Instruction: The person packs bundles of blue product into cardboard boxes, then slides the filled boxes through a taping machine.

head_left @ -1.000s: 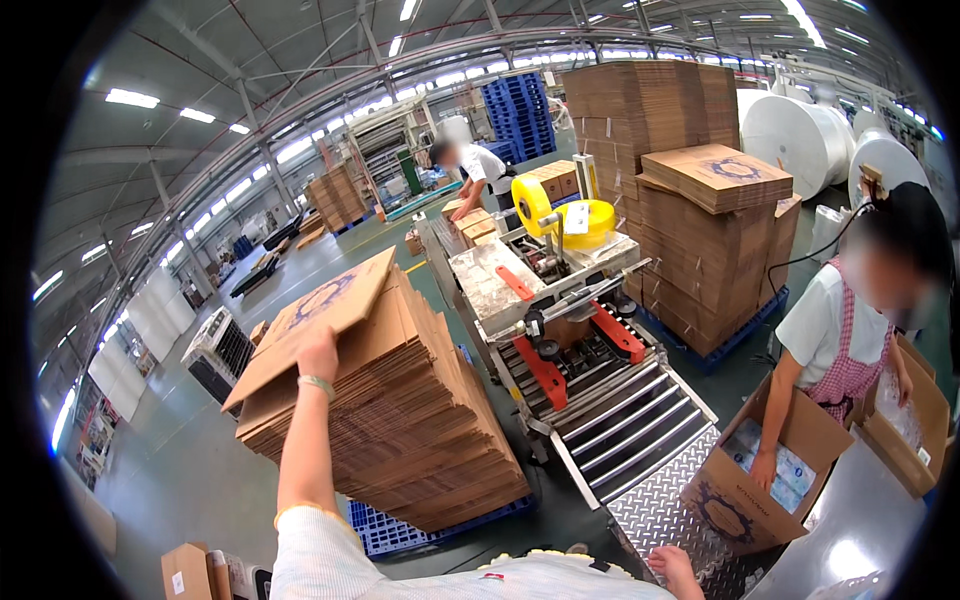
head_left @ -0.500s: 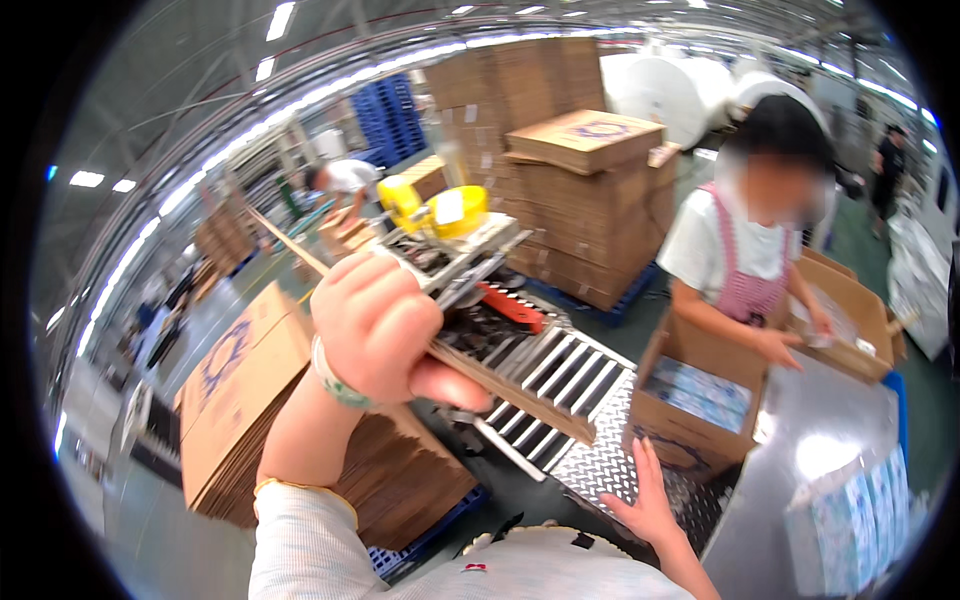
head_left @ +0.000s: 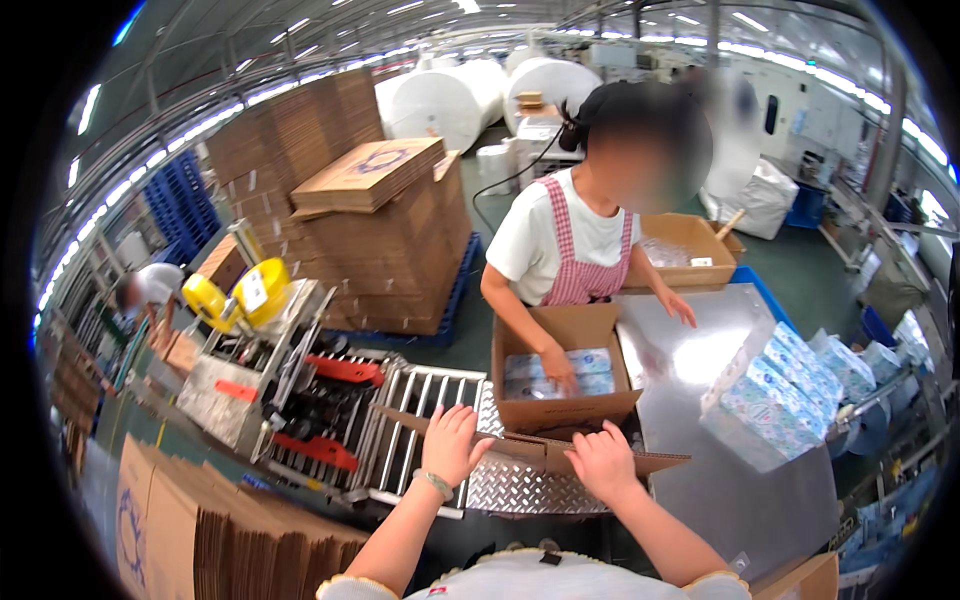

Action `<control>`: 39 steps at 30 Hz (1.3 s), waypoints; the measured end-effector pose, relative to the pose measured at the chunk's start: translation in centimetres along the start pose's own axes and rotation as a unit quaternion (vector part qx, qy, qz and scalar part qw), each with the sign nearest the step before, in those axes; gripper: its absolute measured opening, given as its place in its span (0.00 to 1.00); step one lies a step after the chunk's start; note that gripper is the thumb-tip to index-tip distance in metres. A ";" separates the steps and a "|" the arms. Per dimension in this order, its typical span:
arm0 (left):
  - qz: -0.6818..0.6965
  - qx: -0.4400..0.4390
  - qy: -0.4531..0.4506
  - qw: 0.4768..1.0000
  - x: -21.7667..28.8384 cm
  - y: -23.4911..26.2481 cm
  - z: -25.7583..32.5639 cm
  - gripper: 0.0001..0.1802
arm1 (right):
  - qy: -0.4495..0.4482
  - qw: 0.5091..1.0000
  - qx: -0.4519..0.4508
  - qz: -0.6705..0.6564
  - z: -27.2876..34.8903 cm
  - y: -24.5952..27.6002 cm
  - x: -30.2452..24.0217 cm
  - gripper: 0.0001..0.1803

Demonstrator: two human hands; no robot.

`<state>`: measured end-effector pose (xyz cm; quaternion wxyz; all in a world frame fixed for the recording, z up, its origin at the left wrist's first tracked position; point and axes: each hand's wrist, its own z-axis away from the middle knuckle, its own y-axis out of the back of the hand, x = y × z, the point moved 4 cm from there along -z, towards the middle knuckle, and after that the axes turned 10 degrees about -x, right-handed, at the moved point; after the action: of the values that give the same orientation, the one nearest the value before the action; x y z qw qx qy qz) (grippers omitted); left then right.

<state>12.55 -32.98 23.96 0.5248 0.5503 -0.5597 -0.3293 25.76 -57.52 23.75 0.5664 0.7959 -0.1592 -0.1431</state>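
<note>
A brown flattened cardboard carton (head_left: 530,453), seen nearly edge-on, is held level before me between both hands. My left hand (head_left: 455,445) is closed on its left part, a bracelet at the wrist. Farther right, my right hand (head_left: 603,465) grips its edge with bent fingers. Just beyond stands an open carton (head_left: 560,412) holding blue-and-white plastic-wrapped packs (head_left: 595,370). A co-worker in a checked apron (head_left: 580,245) reaches into that carton with one hand (head_left: 558,372); their other hand hovers above the metal table (head_left: 690,390).
Patterned metal plate (head_left: 530,492) joins a roller conveyor (head_left: 425,390) at left, leading to a machine with yellow tape rolls (head_left: 262,285). Flattened cartons (head_left: 230,545) are stacked near left. Wrapped packs (head_left: 775,400) lie on the table's right side. Another carton stack (head_left: 375,270) stands behind.
My view has turned right. The flattened carton has come down from my raised left hand to a level position before me, and my right hand, open before, now grips it too.
</note>
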 end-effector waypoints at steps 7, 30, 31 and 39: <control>-0.020 -0.110 -0.060 0.992 -2.9 -1.0 -5.9 0.38 | -0.100 0.992 -0.018 0.077 3.9 -2.6 -2.3 0.38; 0.031 -0.298 0.142 0.943 11.0 -5.2 -4.3 0.22 | 0.278 0.872 -0.370 -0.160 4.6 4.4 8.9 0.05; 0.142 -0.326 0.073 0.932 13.9 -6.0 -4.1 0.24 | 0.259 0.863 -0.420 -0.106 5.3 1.3 7.2 0.08; -0.097 -0.434 -0.245 0.861 14.6 -11.5 7.0 0.52 | 0.308 0.786 -0.535 -0.029 8.6 -9.8 8.2 0.44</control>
<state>11.26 -50.51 14.68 0.5214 0.2199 -0.4144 -0.7128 30.56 -65.29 11.34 0.9162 0.3708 0.1487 0.0313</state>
